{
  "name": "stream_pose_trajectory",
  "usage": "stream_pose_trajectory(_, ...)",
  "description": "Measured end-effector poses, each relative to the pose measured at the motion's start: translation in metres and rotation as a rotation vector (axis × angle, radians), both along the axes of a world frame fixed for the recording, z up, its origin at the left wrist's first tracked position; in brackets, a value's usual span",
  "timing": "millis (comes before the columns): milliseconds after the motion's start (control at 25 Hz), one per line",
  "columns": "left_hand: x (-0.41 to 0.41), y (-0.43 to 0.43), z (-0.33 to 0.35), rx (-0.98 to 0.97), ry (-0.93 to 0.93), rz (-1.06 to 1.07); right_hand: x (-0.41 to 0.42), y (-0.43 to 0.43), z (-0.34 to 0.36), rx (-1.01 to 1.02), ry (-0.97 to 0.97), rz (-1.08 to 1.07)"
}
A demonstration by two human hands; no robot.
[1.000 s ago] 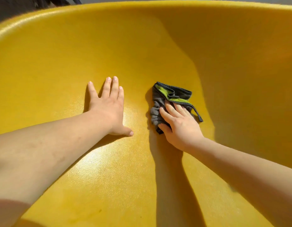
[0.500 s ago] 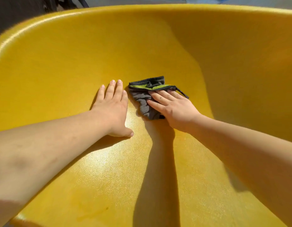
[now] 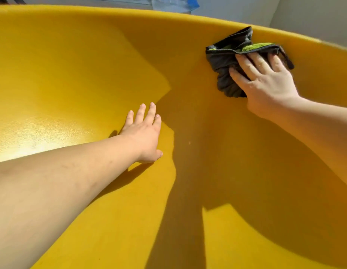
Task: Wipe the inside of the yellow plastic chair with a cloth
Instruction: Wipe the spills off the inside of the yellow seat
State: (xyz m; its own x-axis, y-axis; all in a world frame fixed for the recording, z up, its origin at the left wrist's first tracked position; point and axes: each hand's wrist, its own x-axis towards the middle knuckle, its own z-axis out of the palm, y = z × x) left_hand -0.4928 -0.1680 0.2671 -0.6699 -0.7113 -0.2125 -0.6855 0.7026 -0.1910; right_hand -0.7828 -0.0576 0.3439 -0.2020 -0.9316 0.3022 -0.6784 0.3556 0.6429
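Moved: we are pressing the cloth (image 3: 225, 61) higher, just under the chair (image 3: 71, 65) rim.
Right grip (image 3: 266, 84): lying flat on the cloth.
Left grip (image 3: 143, 133): resting flat, fingers apart.

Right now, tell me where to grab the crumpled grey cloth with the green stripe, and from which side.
Probably the bunched lower lobe of the grey cloth, from the left: its folds bulge off the yellow plastic chair there, while the straight fingers of the right hand cover the rest.
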Motion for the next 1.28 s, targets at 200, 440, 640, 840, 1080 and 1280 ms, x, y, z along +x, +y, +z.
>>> stream_pose_trajectory(200,-0.023,0.055,-0.007,0.118,-0.081,-0.040,0.009,0.085,-0.021,-0.016,-0.192,-0.154)
stream_pose_trajectory(440,-0.030,0.077,-0.014,0.208,-0.054,0.042,0.119,0.085,-0.111,0.173,-0.703,-0.063)
stream_pose_trajectory(640,-0.027,0.100,-0.016,0.380,0.228,-0.020,0.105,0.087,-0.092,0.347,-1.011,0.062)
stream_pose_trajectory(840,-0.071,0.137,-0.036,0.462,0.298,-0.039,0.054,0.136,-0.027,0.090,-0.599,0.185)
stream_pose_trajectory(1080,-0.081,0.112,-0.059,0.231,0.326,0.143,0.003,0.178,0.010,-0.011,-0.199,0.107)
stream_pose_trajectory(1280,-0.087,0.112,-0.059,0.206,0.424,0.424,-0.013,0.195,0.035,-0.091,-0.060,-0.151)
